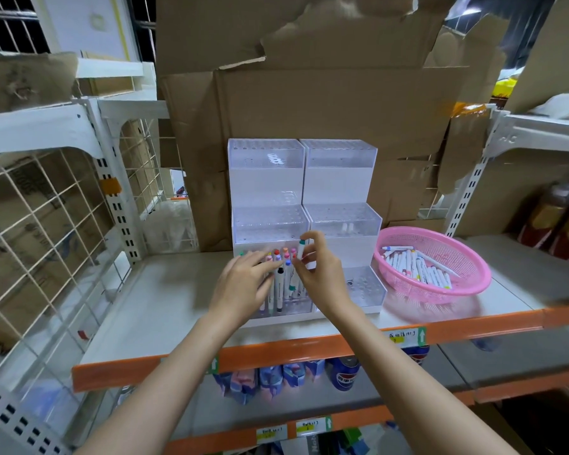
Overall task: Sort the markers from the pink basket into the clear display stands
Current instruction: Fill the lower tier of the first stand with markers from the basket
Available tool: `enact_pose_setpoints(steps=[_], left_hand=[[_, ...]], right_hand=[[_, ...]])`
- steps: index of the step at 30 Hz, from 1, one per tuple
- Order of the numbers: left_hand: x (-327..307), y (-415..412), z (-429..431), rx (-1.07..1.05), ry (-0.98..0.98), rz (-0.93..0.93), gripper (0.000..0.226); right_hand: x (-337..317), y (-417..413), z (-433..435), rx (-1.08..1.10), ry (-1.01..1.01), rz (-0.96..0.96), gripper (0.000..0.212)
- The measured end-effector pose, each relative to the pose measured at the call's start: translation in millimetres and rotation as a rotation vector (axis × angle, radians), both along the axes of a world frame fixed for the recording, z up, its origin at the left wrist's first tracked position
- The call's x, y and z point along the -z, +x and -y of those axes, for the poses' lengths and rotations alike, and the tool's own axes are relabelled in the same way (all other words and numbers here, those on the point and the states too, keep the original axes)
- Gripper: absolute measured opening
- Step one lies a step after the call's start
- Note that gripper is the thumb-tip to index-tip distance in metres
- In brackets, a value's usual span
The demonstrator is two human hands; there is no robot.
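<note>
Pinching a marker (300, 251), the right hand (319, 274) hides its lower end.

Left hand (245, 280) spreads relaxed fingers; right hand (321, 274) pinches a marker (300, 253).

Two bare arms show, the left arm (178, 372) and the right arm (408, 385). Both are long and thin (bare right down to the bottom edge). The left hand (243, 284) and right hand (321, 279) have slim fingers.

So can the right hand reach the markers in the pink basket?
Probably yes: the pink basket lies open just right of the right hand, nothing tall between, though that hand is pinching a marker.
</note>
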State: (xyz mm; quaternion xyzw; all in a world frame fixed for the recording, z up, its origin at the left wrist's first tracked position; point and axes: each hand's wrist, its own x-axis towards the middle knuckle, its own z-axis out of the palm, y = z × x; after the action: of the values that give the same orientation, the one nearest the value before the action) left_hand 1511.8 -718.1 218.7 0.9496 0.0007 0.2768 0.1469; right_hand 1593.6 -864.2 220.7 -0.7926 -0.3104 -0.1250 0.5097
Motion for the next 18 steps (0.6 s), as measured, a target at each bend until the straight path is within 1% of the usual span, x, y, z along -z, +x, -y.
enact_pose_setpoints(steps=[3,7,11,14,18], left_hand=[[0.4,-3.6,-4.8,0.016,-0.005,-0.081,0.036],[2.6,-5.5,-5.3,0.04,0.064,-0.104,0.041],[4.9,-4.5,-5.4,0.034,0.085,-0.119,0.043],[6.1,-2.1,-4.8,0.02,0.108,-0.163,0.047],[5.9,0.5,-4.9,0.003,0.14,-0.209,0.047]], right_hand=[[4.3,-0.2,-2.6,-0.008,-0.063,0.043,0.03],[9.5,-0.3,-1.9,0.011,-0.077,0.084,0.022],[9.3,-0.2,-3.6,-0.006,-0.103,0.092,0.023],[8.9,-0.5,-4.8,-0.02,-0.12,0.114,0.022],[12.8,0.5,-2.7,-0.065,-0.165,0.173,0.014]])
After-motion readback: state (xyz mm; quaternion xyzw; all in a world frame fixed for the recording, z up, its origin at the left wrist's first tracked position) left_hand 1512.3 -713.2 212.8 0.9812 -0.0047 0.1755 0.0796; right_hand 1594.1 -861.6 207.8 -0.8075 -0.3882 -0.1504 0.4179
